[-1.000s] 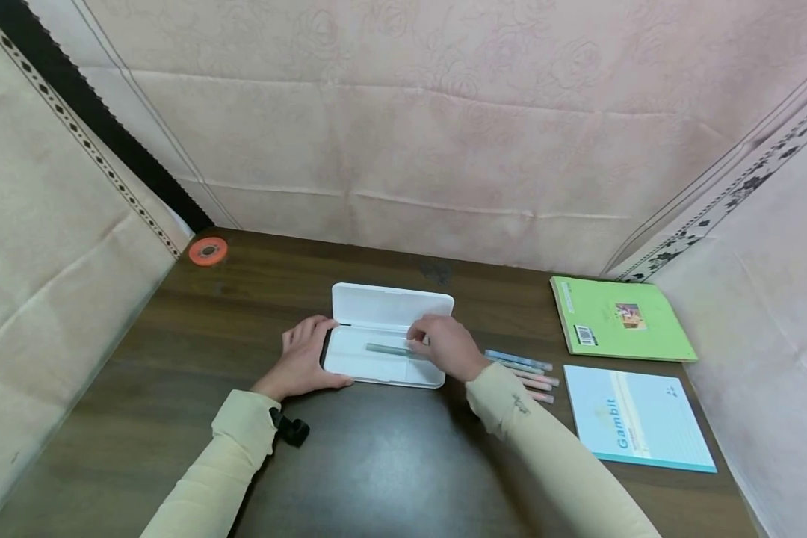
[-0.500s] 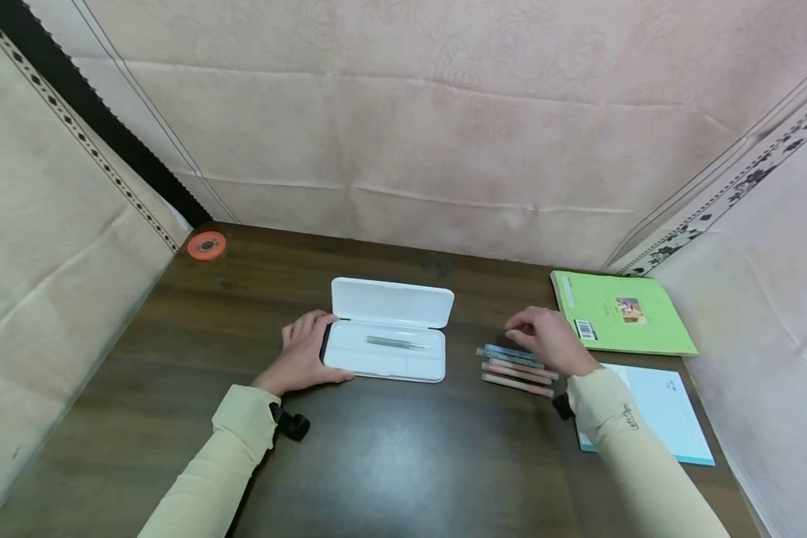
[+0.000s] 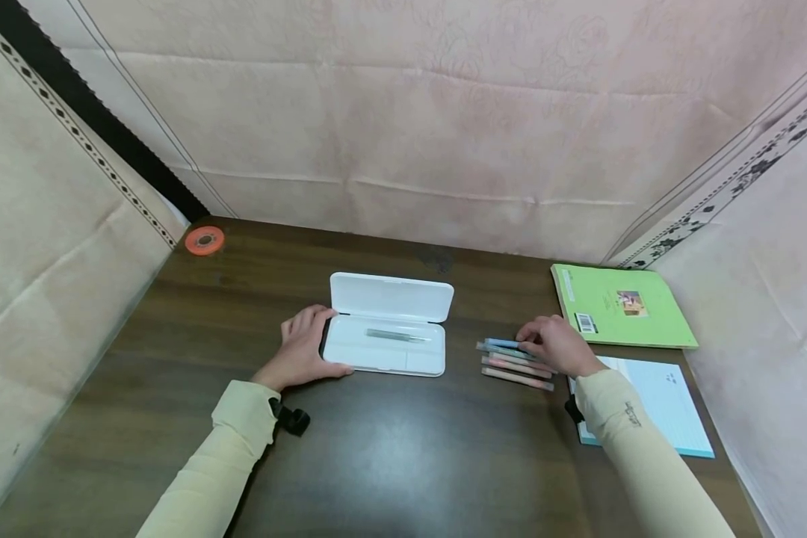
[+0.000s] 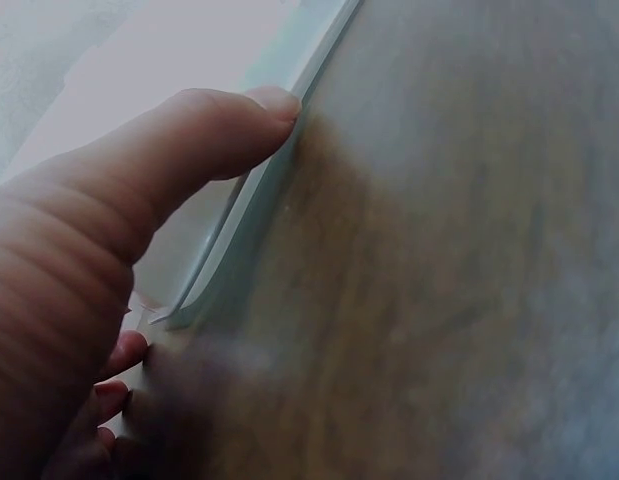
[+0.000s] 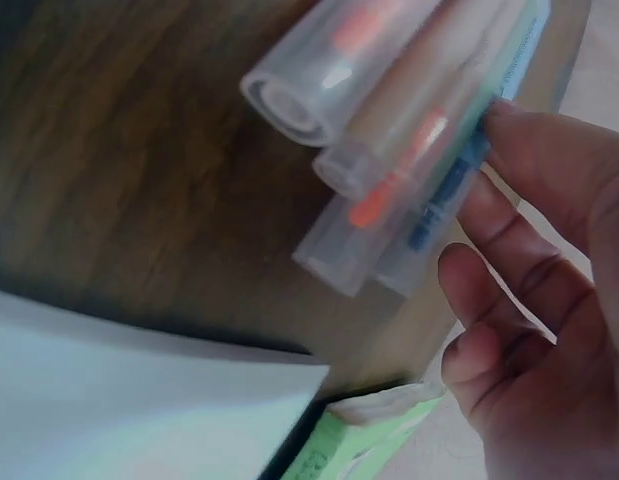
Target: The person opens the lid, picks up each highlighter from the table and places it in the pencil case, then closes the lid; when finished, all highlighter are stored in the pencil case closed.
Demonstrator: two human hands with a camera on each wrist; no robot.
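A white pencil case [image 3: 385,345] lies with its lid tipped back, and a grey-green pen [image 3: 397,335] rests inside. My left hand [image 3: 302,351] holds the case by its left end. The left wrist view shows the thumb [image 4: 229,125] of that hand along the case's front edge. To the right, several clear-capped pens [image 3: 516,379] lie side by side in pink, green and blue. My right hand [image 3: 557,345] pinches the blue pen [image 3: 501,343] at the far side of the row. In the right wrist view its thumb [image 5: 549,160] and forefinger meet at the blue pen [image 5: 451,195].
A green book [image 3: 619,310] lies at the back right of the brown table [image 3: 376,463]. In front of it is a light blue notebook [image 3: 672,403], partly covered by my right sleeve. An orange disc-shaped object [image 3: 205,240] sits in the far left corner. Cloth walls border the table.
My right hand has left the grey-green pen in the case, moved right to the row of pens, and come down onto the blue one. My left hand stays on the case.
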